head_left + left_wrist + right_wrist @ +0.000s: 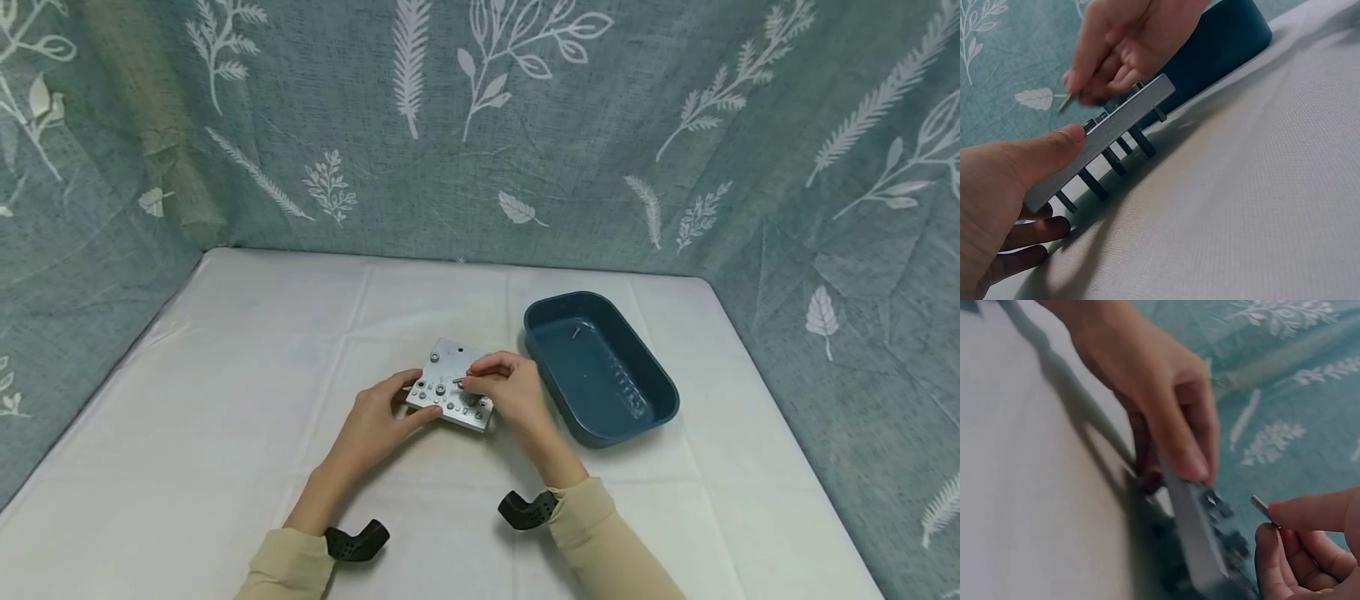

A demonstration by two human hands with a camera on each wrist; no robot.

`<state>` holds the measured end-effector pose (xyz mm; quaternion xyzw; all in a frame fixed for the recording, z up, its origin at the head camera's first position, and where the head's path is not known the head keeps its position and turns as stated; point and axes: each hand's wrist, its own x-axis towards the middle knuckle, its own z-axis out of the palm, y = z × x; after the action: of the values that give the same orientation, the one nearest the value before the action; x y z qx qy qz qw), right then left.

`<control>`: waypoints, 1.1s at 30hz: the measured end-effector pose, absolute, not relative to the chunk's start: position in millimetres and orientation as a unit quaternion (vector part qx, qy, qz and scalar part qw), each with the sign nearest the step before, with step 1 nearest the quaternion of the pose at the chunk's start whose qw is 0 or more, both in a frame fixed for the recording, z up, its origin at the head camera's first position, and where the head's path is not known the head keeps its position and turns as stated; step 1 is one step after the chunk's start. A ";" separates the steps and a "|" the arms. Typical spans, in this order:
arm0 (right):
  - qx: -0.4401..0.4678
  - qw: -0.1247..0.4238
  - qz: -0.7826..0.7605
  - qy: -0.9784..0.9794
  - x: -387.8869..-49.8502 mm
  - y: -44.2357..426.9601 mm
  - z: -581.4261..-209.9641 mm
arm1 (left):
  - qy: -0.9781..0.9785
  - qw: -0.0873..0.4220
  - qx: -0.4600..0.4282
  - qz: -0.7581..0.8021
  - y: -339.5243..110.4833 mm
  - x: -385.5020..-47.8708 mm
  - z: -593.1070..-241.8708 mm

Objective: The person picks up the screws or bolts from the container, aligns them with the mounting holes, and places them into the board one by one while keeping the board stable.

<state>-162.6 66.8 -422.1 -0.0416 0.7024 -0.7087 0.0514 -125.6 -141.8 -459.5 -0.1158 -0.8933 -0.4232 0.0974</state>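
My left hand (380, 423) grips the near left edge of a silver metal plate (452, 360), thumb on top and fingers beneath. Several bolts and screws are set in the plate, and their threaded shafts (1142, 142) stick out below it in the left wrist view. The plate is held raised and tilted over the cloth. Above it, my right hand (512, 390) pinches a small silver metal pin (1262, 505) between thumb and forefinger. The pin is apart from the plate in the right wrist view; whether it has a thread or head cannot be told.
To the right of the plate stands a dark teal plastic tray (543, 367) with a small screw (576, 333) inside. White cloth (225, 400) covers the table. A green leaf-patterned curtain (420, 192) hangs behind and along both sides.
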 end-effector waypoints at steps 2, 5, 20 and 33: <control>-0.056 0.047 -0.702 0.708 -163.8 58.7 -424.3 | -0.894 0.097 -0.117 -0.422 -141.7 -125.4 -459.0; -0.076 0.037 -0.689 0.720 -166.4 49.0 -425.8 | -0.894 0.098 -0.118 -0.420 -141.5 -125.2 -458.5; -0.179 0.063 -0.613 0.767 -187.3 35.3 -429.7 | -0.893 0.091 -0.126 -0.423 -141.7 -122.1 -455.1; -0.223 0.066 -0.618 0.751 -190.5 35.6 -441.5 | -0.892 0.097 -0.126 -0.423 -143.6 -122.4 -458.4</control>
<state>-190.5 35.6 -441.5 -0.2234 0.7508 -0.6181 0.0656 -122.4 -143.6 -458.4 -0.1260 -0.8919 -0.4233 0.0967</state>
